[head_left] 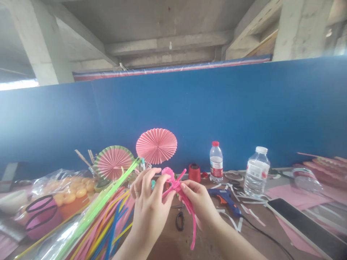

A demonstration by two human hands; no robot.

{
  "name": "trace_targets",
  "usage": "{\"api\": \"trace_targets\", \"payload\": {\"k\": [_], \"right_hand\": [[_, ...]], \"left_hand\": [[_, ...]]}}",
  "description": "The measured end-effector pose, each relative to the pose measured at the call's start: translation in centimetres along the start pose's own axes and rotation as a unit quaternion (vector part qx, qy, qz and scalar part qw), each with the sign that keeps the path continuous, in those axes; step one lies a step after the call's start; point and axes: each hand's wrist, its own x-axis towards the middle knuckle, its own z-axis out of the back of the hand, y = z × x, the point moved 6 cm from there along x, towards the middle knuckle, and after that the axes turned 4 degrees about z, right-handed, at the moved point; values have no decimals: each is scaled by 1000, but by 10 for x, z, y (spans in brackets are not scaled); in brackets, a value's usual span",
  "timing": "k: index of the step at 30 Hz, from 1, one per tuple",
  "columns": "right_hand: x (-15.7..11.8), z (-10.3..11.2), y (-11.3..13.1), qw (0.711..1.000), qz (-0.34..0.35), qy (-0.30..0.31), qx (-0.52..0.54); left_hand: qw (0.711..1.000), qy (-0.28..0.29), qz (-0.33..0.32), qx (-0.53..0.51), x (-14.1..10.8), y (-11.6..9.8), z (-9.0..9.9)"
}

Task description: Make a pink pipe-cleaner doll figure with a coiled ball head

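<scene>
Pink pipe cleaners (177, 186), twisted together with a rounded curl at the top and loose ends hanging down, are held up between my two hands above the table. My right hand (199, 202) pinches the twisted middle between thumb and fingers. On the other side, my left hand (151, 196) has its thumb and index finger closed at a strand left of the twist, its other fingers raised and curved. Just below lie scissors (179, 221) with dark handles. Left of my left hand is a pile of coloured pipe cleaners (108, 224), with bright green ones (108, 195) in clear plastic.
A blue glue gun (227, 202) with a black cord lies right, among white paper strips. Two water bottles (216, 164) and a red thread spool (194, 173) stand behind. Pink paper fans (156, 146) lean toward the blue partition (217, 108). A phone (306, 227) lies front right.
</scene>
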Motion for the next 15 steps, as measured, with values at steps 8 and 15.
{"api": "trace_targets", "payload": {"k": [8,15], "right_hand": [[0,7,-4,994,7,-52,98],[-3,2,2,997,28,-34,66]], "left_hand": [[865,307,212,-334,-27,1,-45],[661,180,413,-600,-41,18,-79]]}}
